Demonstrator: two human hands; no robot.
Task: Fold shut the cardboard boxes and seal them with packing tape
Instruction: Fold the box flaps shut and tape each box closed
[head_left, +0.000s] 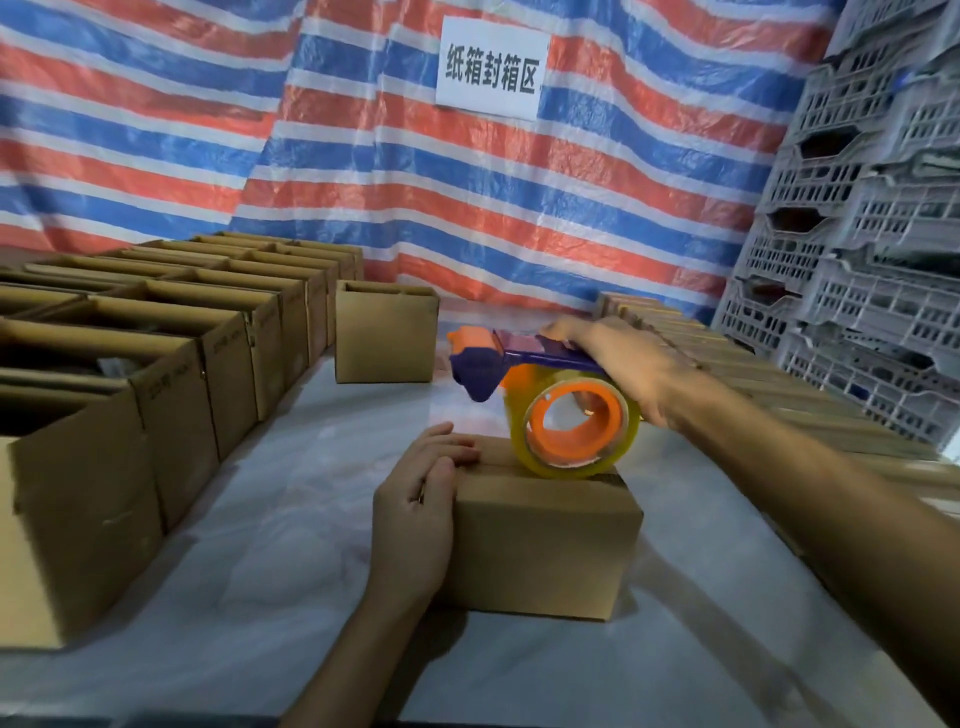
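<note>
Your flat left hand (415, 512) is steadying the folded brown cardboard box (540, 545), right hand (626, 364) gripping the blue-orange tape dispenser (519, 387); open boxes (171, 374) are waiting.

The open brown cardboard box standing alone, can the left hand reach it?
Probably yes: the left hand only rests on the shut cardboard box, and bare white tabletop leads to the open box.

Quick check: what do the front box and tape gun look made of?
Box: plain brown cardboard, matte, likely corrugated by its ridged top edge. Tape gun: glossy moulded plastic, blue with orange parts. Roll: shiny, clear yellowish film on an orange core.
</note>
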